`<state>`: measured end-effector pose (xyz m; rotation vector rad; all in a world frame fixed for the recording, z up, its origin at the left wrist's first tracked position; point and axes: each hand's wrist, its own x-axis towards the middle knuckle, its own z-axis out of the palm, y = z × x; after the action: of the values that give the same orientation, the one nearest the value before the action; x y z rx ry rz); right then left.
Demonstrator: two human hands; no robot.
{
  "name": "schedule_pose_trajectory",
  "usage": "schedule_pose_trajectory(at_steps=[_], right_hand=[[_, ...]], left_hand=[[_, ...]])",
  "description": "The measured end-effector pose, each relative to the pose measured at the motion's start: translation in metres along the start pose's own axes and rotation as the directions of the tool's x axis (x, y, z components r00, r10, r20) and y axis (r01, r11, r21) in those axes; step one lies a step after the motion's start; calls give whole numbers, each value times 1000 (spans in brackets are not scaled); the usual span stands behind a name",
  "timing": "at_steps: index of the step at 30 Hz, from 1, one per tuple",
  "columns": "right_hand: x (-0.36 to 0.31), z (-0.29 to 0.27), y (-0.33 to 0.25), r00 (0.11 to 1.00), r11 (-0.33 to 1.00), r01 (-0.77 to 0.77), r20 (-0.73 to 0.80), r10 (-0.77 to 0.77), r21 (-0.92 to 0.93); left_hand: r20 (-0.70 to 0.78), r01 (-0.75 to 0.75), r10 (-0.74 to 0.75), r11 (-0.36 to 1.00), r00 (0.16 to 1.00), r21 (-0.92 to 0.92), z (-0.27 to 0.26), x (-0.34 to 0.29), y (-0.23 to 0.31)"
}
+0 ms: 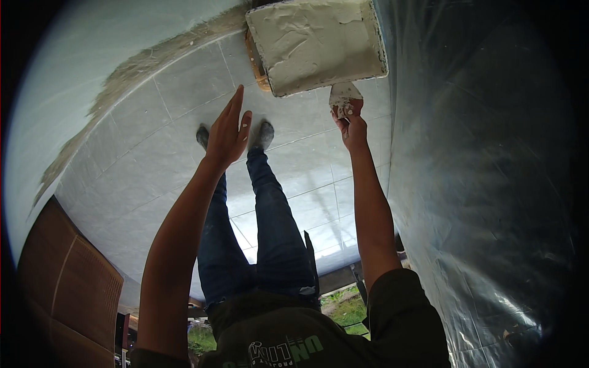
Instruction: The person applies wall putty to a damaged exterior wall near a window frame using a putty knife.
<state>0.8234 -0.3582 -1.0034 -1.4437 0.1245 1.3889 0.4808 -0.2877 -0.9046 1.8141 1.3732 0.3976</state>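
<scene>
My right hand (352, 127) grips a small putty knife (345, 92) smeared with pale plaster. Its blade points away from me, reaching the near edge of a square board (277, 93) coated with a thick layer of cream-white plaster (316, 46). Whether blade and board touch, I cannot tell. To the left, my left hand (228, 136) is held out flat with fingers straight and thumb apart, holding nothing. A few white specks show on it. Behind the board's left side, an orange-brown rounded object (258, 64) partly shows; most of it is hidden.
Clear plastic sheeting (478, 184) hangs along the right. A pale wall (86, 67) with a rough grey-brown lower band curves along the left. Large grey tiles (141, 165) cover the floor under my feet. A brown wooden panel (64, 276) stands at lower left.
</scene>
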Motion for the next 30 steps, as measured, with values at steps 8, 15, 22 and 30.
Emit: schedule_pose_trajectory(at_steps=[8, 15, 22, 30], right_hand=[[-65, -8, -28, 833, 51, 476, 431, -347, -878], [15, 59, -150, 546, -488, 729, 838, -9, -480], [57, 94, -155, 562, -435, 804, 758, 331, -407], [68, 129, -111, 500, -453, 849, 692, 521, -273]], left_hand=[[-26, 7, -7, 1000, 1000, 21, -5, 3, -11], [-50, -25, 26, 1000, 998, 18, 3, 6, -23], [-47, 33, -34, 999, 998, -16, 5, 5, -26], [-74, 35, -37, 999, 997, -29, 6, 6, -29]])
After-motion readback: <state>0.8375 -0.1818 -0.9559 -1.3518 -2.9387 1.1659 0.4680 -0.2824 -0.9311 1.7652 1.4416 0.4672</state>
